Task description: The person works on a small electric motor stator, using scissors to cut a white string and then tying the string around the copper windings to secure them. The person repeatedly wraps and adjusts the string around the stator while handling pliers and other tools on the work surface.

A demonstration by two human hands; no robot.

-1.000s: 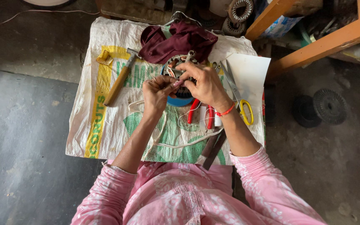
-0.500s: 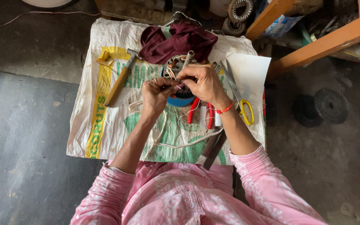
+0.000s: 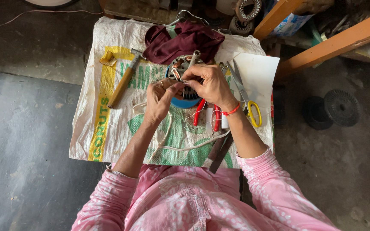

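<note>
Both hands meet in the middle of the frame. The left hand (image 3: pixel 159 100) and right hand (image 3: pixel 210 85) pinch thin wires on a round metal motor part (image 3: pixel 180 68) with copper coils, sitting on a blue ring (image 3: pixel 185 102).

Sack (image 3: pixel 108 128) spread flat on floor. Motor part (image 3: pixel 184 70) in middle of sack, cloth (image 3: pixel 180 40) just behind it. Hammer (image 3: pixel 123 81) lies left. Pliers (image 3: pixel 206 115) in front of motor part, scissors (image 3: pixel 247 96) and paper sheet (image 3: pixel 260 70) right.

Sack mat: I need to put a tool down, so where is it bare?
Bare: the sack below the hammer, left of the left hand. Crowded: right side, with pliers, scissors, paper; cloth on top.
</note>
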